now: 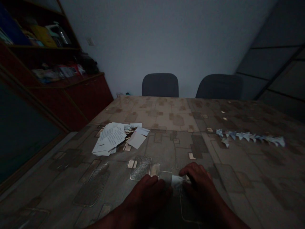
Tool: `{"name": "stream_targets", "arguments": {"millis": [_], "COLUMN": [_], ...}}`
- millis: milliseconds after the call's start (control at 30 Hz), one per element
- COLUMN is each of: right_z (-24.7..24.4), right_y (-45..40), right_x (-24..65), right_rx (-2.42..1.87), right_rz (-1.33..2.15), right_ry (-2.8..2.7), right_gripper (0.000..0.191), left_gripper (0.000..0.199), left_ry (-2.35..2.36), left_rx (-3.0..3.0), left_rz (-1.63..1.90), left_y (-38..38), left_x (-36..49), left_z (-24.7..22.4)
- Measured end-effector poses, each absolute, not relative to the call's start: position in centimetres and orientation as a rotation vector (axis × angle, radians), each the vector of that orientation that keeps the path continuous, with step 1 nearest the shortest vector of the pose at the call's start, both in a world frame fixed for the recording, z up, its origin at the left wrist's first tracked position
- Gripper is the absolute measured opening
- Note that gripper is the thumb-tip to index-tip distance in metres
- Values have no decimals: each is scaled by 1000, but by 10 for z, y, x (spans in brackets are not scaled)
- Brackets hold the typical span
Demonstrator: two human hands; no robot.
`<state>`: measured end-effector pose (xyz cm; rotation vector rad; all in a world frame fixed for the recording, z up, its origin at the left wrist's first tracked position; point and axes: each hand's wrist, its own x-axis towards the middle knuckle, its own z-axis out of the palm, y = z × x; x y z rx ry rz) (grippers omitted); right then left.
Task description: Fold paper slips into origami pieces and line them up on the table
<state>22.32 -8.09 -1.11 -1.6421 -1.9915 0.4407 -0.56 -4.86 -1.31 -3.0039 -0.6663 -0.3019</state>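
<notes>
A small folded piece of white paper [176, 182] lies between my hands close to the table's near side. My right hand [199, 179] has its thumb and curled fingers at the paper's right edge, closed on it. My left hand [152, 194] is at the paper's lower left, with its fingers bent and pressed together; dim light hides whether the fingertips pinch the paper. To the left, a spread pile of printed paper sheets [111, 138] rests on the table. A row of small folded paper shapes [250, 136] runs along the right side.
A patterned cloth [162, 114] covers the table. Two dark chairs [160, 84] stand at the far edge by the wall. At the left is a reddish-brown cabinet [88, 95] with crowded shelves. The room is dim.
</notes>
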Motion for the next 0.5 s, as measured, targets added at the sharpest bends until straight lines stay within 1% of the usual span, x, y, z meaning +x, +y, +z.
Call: {"name": "stream_targets", "arguments": {"millis": [67, 167, 200, 300, 400, 467, 500], "right_z": [-9, -5, -4, -2, 0, 2, 3], "right_y": [-80, -80, -80, -79, -76, -73, -71], "right_x": [221, 214, 212, 208, 210, 213, 215], "right_rx": [-1636, -1689, -1709, -1738, -1677, -1603, -1573], "right_rz": [455, 432, 420, 441, 537, 655, 727], "right_ry": [-1999, -1984, -1976, -1952, -1922, -1870, -1832], "right_gripper": [18, 8, 7, 13, 10, 8, 7], "left_gripper": [11, 18, 21, 28, 33, 29, 22], "left_ry": [-703, -820, -864, -972, -1133, -1253, -1247], "left_rx": [-3022, -3063, -3073, -3101, -3145, -3213, -3279], "left_rz": [-346, -395, -407, -415, -463, -577, -688], "left_y": [-48, -48, -49, -48, -46, -42, -39], "left_x": [-3, 0, 1, 2, 0, -3, -4], "left_z": [-10, -12, -13, -19, -18, -12, -8]}}
